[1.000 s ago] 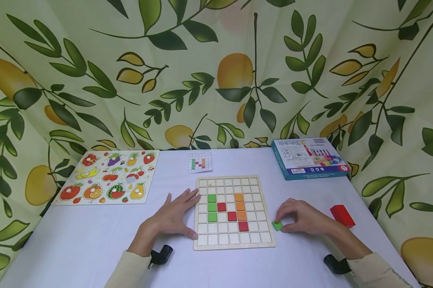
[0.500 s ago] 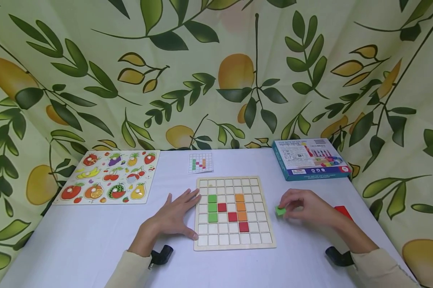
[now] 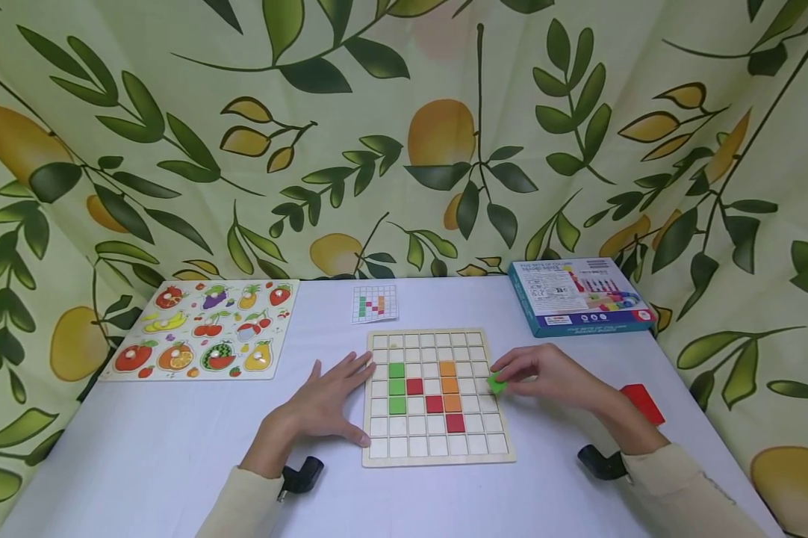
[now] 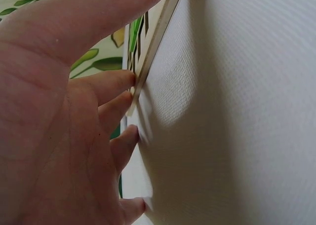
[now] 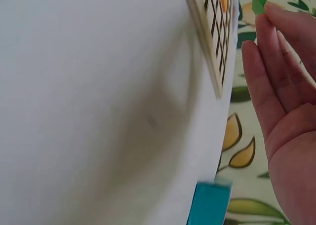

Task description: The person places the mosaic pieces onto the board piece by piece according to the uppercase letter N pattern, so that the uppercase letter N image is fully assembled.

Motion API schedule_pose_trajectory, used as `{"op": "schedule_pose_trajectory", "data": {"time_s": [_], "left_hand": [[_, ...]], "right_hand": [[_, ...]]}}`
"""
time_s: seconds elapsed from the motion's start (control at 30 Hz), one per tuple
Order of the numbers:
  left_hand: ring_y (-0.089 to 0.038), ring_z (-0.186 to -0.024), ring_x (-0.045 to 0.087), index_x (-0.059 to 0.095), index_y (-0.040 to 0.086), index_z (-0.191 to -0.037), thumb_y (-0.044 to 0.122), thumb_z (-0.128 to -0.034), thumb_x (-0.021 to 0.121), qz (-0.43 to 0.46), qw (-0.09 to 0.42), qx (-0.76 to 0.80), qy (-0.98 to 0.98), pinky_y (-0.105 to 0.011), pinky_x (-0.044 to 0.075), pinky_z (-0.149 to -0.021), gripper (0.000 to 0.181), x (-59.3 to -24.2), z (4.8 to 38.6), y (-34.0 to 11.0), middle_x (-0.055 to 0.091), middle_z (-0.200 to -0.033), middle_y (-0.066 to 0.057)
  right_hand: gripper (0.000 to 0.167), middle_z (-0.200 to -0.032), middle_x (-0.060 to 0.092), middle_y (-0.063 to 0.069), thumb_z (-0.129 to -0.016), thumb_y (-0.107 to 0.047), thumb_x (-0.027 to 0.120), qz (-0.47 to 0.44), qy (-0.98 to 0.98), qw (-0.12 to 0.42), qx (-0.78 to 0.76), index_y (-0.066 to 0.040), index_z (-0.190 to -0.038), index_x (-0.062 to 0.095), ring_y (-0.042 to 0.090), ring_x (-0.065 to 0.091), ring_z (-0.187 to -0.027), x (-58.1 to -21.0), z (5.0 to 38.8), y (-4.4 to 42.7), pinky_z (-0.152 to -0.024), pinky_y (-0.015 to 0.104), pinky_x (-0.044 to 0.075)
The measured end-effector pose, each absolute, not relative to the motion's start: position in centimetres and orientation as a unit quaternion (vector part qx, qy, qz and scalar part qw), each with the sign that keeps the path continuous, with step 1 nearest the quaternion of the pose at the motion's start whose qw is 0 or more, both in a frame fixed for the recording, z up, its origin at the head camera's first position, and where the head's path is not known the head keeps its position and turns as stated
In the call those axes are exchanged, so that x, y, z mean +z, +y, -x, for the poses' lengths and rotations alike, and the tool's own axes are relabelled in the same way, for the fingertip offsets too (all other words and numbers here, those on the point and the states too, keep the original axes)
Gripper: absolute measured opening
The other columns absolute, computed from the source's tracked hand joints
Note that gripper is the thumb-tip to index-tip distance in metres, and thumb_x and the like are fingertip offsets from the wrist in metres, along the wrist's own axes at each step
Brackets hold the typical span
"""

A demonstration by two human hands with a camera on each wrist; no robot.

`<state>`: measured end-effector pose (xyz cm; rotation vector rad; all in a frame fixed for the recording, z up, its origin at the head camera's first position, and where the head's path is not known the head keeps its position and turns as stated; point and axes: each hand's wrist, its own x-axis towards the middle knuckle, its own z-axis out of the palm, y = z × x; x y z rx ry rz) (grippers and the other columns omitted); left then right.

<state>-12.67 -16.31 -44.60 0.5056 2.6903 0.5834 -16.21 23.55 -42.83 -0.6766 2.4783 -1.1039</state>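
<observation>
A wooden grid board [image 3: 437, 462] lies flat on the white table. Set in its squares are a column of green tiles [image 3: 396, 387], a column of orange tiles [image 3: 449, 385] and three red tiles [image 3: 414, 386] stepping down to the right. My left hand [image 3: 323, 400] is spread at the board's left side, thumb and a fingertip touching its edge; the left wrist view shows the extended fingers. Between thumb and fingertips my right hand [image 3: 552, 373] pinches a small green tile [image 5: 258, 3], held at the board's right edge in the head view and raised above the table.
Behind the board lies a small pattern card [image 3: 374, 303] with a coloured grid. A fruit puzzle board [image 3: 202, 329] is at the back left, a blue-edged box [image 3: 582, 297] at the back right. Beyond my right forearm sits a red block [image 3: 642, 404].
My right hand has carried the green tile away from the tabletop beside the board, first back and then left to the board's right edge. My left hand stays put.
</observation>
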Motion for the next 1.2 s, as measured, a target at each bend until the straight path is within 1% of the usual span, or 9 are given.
{"op": "schedule_pose_trajectory", "data": {"time_s": [0.23, 0.4, 0.47, 0.57, 0.67, 0.77, 0.9, 1.0, 1.2], "left_hand": [[-0.025, -0.163, 0.014, 0.039, 0.023, -0.158, 0.053, -0.0611, 0.093, -0.177, 0.171, 0.205, 0.947, -0.073, 0.003, -0.126, 0.115, -44.7, 12.7, -16.3, 0.025, -0.172, 0.006], [-0.026, -0.163, 0.014, 0.039, 0.023, -0.158, 0.053, -0.0613, 0.093, -0.180, 0.171, 0.205, 0.947, -0.073, 0.003, -0.125, 0.115, -44.8, 12.7, -16.4, 0.025, -0.172, 0.005], [-0.027, -0.163, 0.014, 0.039, 0.022, -0.159, 0.054, -0.0616, 0.092, -0.182, 0.172, 0.206, 0.946, -0.074, 0.003, -0.125, 0.115, -44.7, 12.8, -16.4, 0.025, -0.172, 0.005], [-0.029, -0.163, 0.014, 0.039, 0.020, -0.159, 0.054, -0.0619, 0.092, -0.186, 0.172, 0.209, 0.944, -0.075, 0.004, -0.124, 0.116, -44.7, 12.8, -16.4, 0.025, -0.172, 0.003], [-0.028, -0.163, 0.014, 0.038, 0.021, -0.159, 0.056, -0.0622, 0.091, -0.188, 0.175, 0.206, 0.944, -0.075, 0.003, -0.124, 0.116, -44.6, 12.8, -16.4, 0.024, -0.172, 0.003], [-0.029, -0.163, 0.014, 0.038, 0.020, -0.159, 0.057, -0.0623, 0.091, -0.191, 0.173, 0.204, 0.944, -0.076, 0.004, -0.123, 0.116, -44.6, 12.9, -16.4, 0.025, -0.172, 0.002], [-0.030, -0.163, 0.014, 0.038, 0.020, -0.159, 0.058, -0.0621, 0.091, -0.194, 0.172, 0.203, 0.944, -0.077, 0.004, -0.123, 0.117, -44.7, 13.0, -16.5, 0.025, -0.172, 0.002], [-0.030, -0.163, 0.014, 0.038, 0.020, -0.159, 0.059, -0.0616, 0.091, -0.194, 0.173, 0.202, 0.944, -0.077, 0.004, -0.122, 0.117, -44.6, 13.0, -16.5, 0.025, -0.172, 0.002], [-0.030, -0.163, 0.014, 0.039, 0.019, -0.159, 0.057, -0.0616, 0.091, -0.193, 0.174, 0.204, 0.944, -0.077, 0.004, -0.122, 0.117, -44.6, 13.0, -16.5, 0.025, -0.172, 0.001]], "right_hand": [[0.016, -0.115, 0.076, 0.003, -0.086, -0.014, 0.081, 0.276, 0.853, 0.178, -0.406, -0.020, -0.102, 0.083, 0.015, 0.069, -0.109, -43.5, 16.8, 20.4, -0.086, 0.015, 0.059], [0.016, -0.114, 0.076, 0.004, -0.084, -0.014, 0.083, 0.299, 0.841, 0.191, -0.407, -0.017, -0.099, 0.083, 0.019, 0.066, -0.113, -43.7, 16.7, 17.6, -0.083, 0.017, 0.060], [0.016, -0.112, 0.076, 0.002, -0.083, -0.013, 0.084, 0.310, 0.839, 0.189, -0.406, -0.016, -0.098, 0.083, 0.020, 0.065, -0.112, -43.8, 16.6, 16.4, -0.080, 0.018, 0.060], [0.015, -0.108, 0.077, -0.001, -0.083, -0.014, 0.084, 0.328, 0.837, 0.177, -0.401, -0.017, -0.097, 0.084, 0.016, 0.066, -0.107, -43.9, 16.5, 14.6, -0.078, 0.019, 0.059], [0.013, -0.105, 0.078, -0.004, -0.082, -0.016, 0.085, 0.345, 0.837, 0.160, -0.393, -0.018, -0.095, 0.084, 0.010, 0.067, -0.102, -44.1, 16.3, 13.0, -0.079, 0.019, 0.058], [0.012, -0.102, 0.078, -0.004, -0.081, -0.018, 0.087, 0.353, 0.834, 0.153, -0.395, -0.016, -0.093, 0.084, 0.006, 0.068, -0.099, -44.2, 16.2, 11.7, -0.080, 0.019, 0.059], [0.012, -0.100, 0.077, -0.003, -0.079, -0.015, 0.088, 0.356, 0.824, 0.167, -0.408, -0.012, -0.091, 0.083, 0.002, 0.069, -0.089, -44.0, 15.7, 10.4, -0.076, 0.019, 0.060], [0.011, -0.097, 0.076, -0.004, -0.079, -0.013, 0.088, 0.354, 0.823, 0.176, -0.409, -0.013, -0.089, 0.083, -0.001, 0.067, -0.083, -44.0, 15.3, 9.8, -0.073, 0.019, 0.060], [0.010, -0.092, 0.075, -0.008, -0.078, -0.013, 0.089, 0.351, 0.828, 0.185, -0.395, -0.014, -0.086, 0.083, -0.003, 0.065, -0.080, -44.3, 14.6, 8.8, -0.071, 0.017, 0.059]]}}
